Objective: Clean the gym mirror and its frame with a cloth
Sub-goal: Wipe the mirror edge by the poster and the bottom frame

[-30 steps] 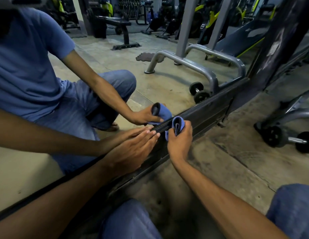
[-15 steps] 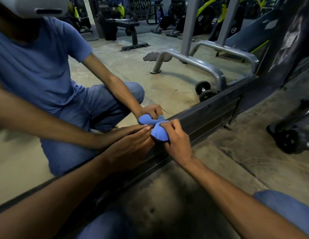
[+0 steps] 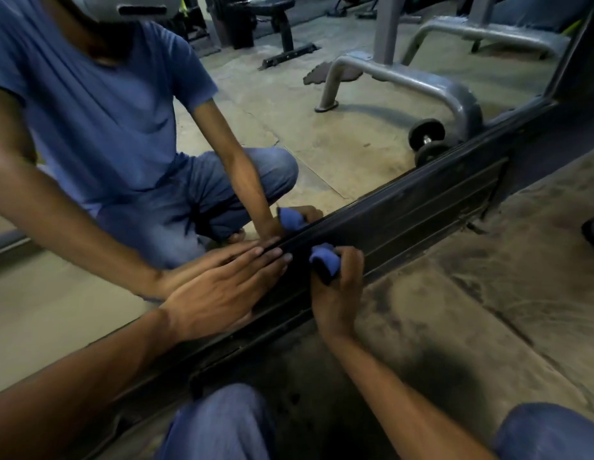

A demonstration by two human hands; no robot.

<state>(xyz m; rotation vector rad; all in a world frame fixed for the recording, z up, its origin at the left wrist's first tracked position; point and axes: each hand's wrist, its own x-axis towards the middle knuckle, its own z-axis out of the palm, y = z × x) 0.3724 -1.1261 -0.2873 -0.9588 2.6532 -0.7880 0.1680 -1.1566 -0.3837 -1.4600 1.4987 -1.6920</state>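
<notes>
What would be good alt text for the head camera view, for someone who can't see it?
A crouching person's right hand grips a bunched blue cloth against the dark bottom frame of a floor-level gym mirror, while the left hand lies flat on the frame beside it. The mirror reflects the person and a dumbbell.

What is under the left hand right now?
The left hand lies flat with straight fingers on the dark bottom mirror frame, fingertips reaching the glass edge. The strip of frame beneath the palm is covered, so its condition cannot be seen.
</notes>
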